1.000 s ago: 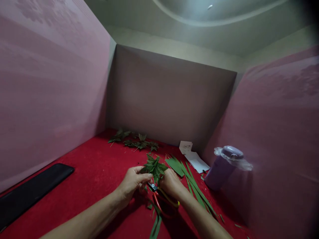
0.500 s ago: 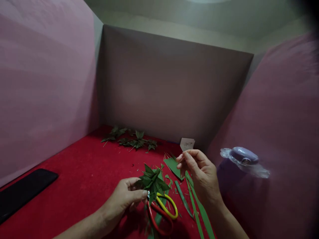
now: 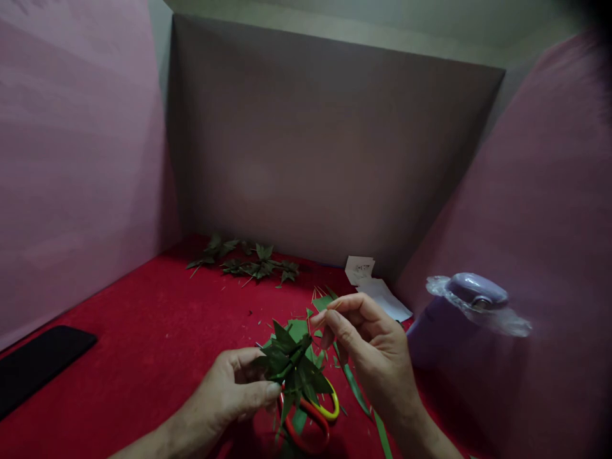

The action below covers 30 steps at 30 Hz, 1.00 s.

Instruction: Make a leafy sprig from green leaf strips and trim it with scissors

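My left hand [image 3: 229, 390] pinches a star-shaped bundle of folded green leaves [image 3: 291, 360] between thumb and fingers. Just right of it, my right hand [image 3: 375, 347] has its thumb and forefinger pressed together on what looks like a thin pale stick, small and hard to make out. Below the leaf bundle lie scissors with red and yellow handles [image 3: 312, 426], their blades mostly covered. Cut green leaf strips [image 3: 352, 386] and small scraps are spread on the red cloth under and beside my right hand. Several thin sticks [image 3: 319, 293] lie beyond its fingertips.
Several finished-looking leaf stars [image 3: 261, 262] lie at the back of the red cloth [image 3: 157, 331]. White papers [image 3: 382, 298] sit at the back right, near a purple container with plastic wrap [image 3: 454, 319]. A flat black object [image 3: 45, 363] lies at the left. Walls enclose three sides.
My right hand has moved left and slightly down, closer to the leaf bundle. The bundle stays in my left hand. The view has shifted, showing more white paper at the back right.
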Motion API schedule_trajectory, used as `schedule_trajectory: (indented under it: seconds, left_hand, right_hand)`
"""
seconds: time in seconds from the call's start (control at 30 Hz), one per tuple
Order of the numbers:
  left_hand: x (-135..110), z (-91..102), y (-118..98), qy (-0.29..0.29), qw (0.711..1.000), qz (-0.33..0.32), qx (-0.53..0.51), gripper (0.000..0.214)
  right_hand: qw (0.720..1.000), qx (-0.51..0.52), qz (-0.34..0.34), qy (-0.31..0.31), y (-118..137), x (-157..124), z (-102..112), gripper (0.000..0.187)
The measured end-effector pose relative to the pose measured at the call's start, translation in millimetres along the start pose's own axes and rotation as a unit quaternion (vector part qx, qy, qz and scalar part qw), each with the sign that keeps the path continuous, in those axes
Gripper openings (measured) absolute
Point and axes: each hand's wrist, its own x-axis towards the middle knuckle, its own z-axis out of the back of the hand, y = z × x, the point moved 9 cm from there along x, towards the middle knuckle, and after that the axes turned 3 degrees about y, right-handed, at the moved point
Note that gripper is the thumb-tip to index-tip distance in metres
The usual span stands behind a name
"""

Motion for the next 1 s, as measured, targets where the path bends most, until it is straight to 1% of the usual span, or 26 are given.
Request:
schedule_trajectory:
  seconds: [0.1,0.17,0.4,0.53,0.63,0.73,0.8,1.0]
  left_hand:
    - [-0.5,-0.9,-1.6,0.007,1.0,-0.014,-0.011,0.024]
    - [-0.8,-1.2,-0.8,0.008,1.0,-0.011,-0.005,0.023]
    - [-0.2,-0.3,0.8,0.021,1.0,-0.014,-0.004,0.024]
    - [-0.9,0.3,2.5,0.012,1.0,-0.002,-0.013,0.024]
    - [-1.6,-1.6,2.4,0.017,1.0,-0.005,-0.023,0.024]
    - [-1.8,0.1,3.2,0.009,1.0,-0.004,-0.01,0.026]
    - [-1.7,0.8,2.6,0.005,1.0,-0.004,-0.003,0.026]
    - [-0.8,0.2,1.0,0.006,1.0,-0.002,-0.005,0.024]
  right_hand:
    - [1.0,-0.003,0.008,-0.015,2.9,0.3,2.5,0.007]
    - [1.0,0.0,0.01,-0.025,3.4,-0.5,3.8,0.007]
    - [1.0,0.002,-0.002,0.0,0.6,-3.8,-3.1,0.007]
    - [0.999,0.002,0.016,-0.032,6.6,-3.3,2.7,0.007]
    - [1.0,-0.001,0.01,-0.019,6.1,-2.9,0.6,0.007]
    - [1.0,0.005,-0.003,0.007,2.0,-3.1,-3.9,0.007]
    - [1.0,0.004,-0.004,0.011,0.8,-3.6,-4.7,0.006]
    - [1.0,-0.014,0.013,-0.018,4.8,-3.7,-0.1,0.007]
